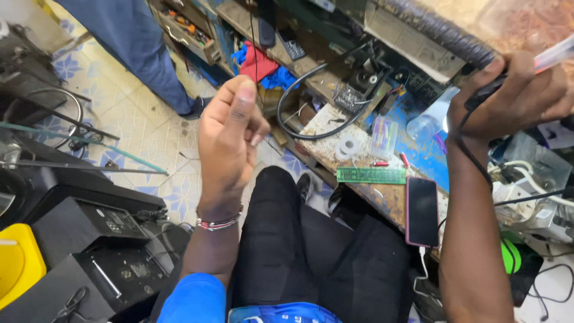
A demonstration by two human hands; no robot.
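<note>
right hand (517, 93) grip closed around black tool (487, 90).

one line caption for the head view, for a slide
Seated at a cluttered bench, left hand raised loosely closed, right hand gripping a black corded tool.

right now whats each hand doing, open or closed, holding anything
Left hand: raised, fingers curled loosely closed, nothing visible in its grip.
Right hand: closed around a black-handled tool with a black cord trailing down the wrist.

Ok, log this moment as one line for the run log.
left hand: raised, loosely closed, empty | right hand: gripping black corded tool | green circuit board, phone on workbench
</note>
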